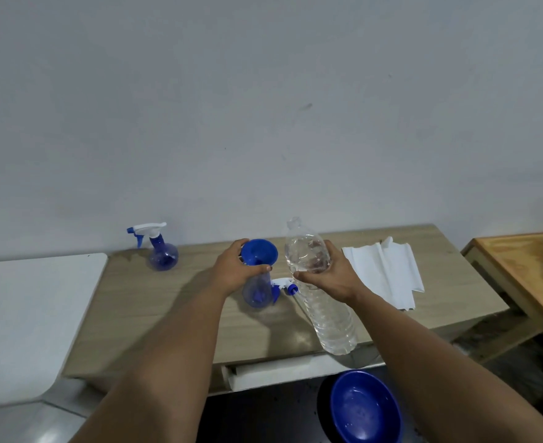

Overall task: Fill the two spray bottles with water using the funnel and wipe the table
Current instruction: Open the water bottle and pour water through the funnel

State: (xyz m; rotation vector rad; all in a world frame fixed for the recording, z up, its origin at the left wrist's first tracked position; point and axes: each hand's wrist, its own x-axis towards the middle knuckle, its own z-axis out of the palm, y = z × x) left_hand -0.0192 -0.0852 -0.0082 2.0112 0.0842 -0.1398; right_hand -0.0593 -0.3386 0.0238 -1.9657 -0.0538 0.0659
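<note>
A big pale wall (263,107) stands behind the light wood desk (155,302). A white table (24,308) sits just beside it on the left. An orange-brown wooden table (532,270) stands on the right. The floor (279,417) is dark.

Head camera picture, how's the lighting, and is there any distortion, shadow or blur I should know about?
Head view: soft, dim, bluish light; wide-angle bending curves the table edges and stretches the forearms. Head view: the left hand and arm cast a faint shadow on the wood. Head view: the clear water bottle shows small glints; the far spray bottle looks slightly soft.
</note>
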